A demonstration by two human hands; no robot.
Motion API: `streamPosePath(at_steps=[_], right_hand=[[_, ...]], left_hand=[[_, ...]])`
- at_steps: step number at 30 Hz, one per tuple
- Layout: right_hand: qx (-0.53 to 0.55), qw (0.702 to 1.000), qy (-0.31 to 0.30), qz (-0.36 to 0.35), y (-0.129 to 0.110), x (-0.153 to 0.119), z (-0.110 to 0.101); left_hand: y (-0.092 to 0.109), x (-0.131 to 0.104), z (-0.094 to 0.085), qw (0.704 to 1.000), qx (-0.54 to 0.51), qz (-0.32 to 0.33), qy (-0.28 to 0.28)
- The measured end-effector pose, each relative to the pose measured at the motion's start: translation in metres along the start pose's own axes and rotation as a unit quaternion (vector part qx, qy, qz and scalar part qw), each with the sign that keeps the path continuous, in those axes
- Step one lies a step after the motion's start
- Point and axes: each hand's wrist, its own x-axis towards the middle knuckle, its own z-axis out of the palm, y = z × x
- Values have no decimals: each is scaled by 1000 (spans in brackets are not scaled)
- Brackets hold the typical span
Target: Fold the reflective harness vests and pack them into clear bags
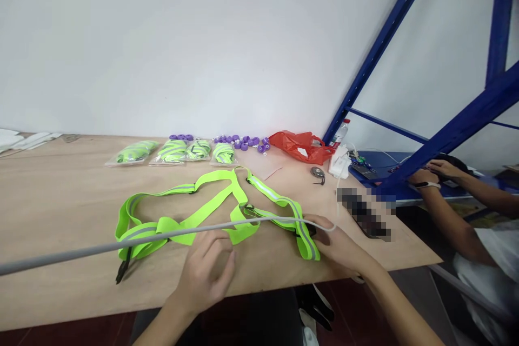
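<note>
A neon-yellow elastic reflective vest (233, 184) with grey stripes lies spread in loops on the wooden table. At its near left a black buckle (122, 270) hangs from a strap. My left hand (206, 267) is at the vest's lower middle edge, its fingers curled in; whether they pinch anything is hidden. On the right, my right hand (334, 243) has its fingers around a black buckle (311, 230) at the vest's right strap, with the fingertips partly covered by the strap.
A grey cable (141, 240) crosses the view in front of the hands. Bagged vests (135, 152), purple rolls (243, 142), a red plastic bag (298, 146) and a tape measure (318, 173) lie toward the wall. A phone (365, 213) lies right. Blue frame and another person's hands (425, 178) are beyond.
</note>
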Motion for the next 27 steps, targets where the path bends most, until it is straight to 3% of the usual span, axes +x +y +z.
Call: streamPosePath(at_steps=[4,8,14,18,24,27], right_hand=[[-13,1000,9,1,-4,4,3],[15,998,69,3,-4,0,5],[107,988,108,-19,-20,-16,16],[106,990,93,-18,-35,-20,23],[111,988,105,-25,-40,-18,29],[132,985,109,-26,-39,-16,34]], left_hand=[[22,20,31,992,-48,-5,-115],[24,34,49,973,-57,6,-222],[23,48,53,964,-71,-10,-255],[27,67,54,956,-72,48,-281],[16,97,45,904,-144,114,-386],[8,104,48,889,-108,118,-429]])
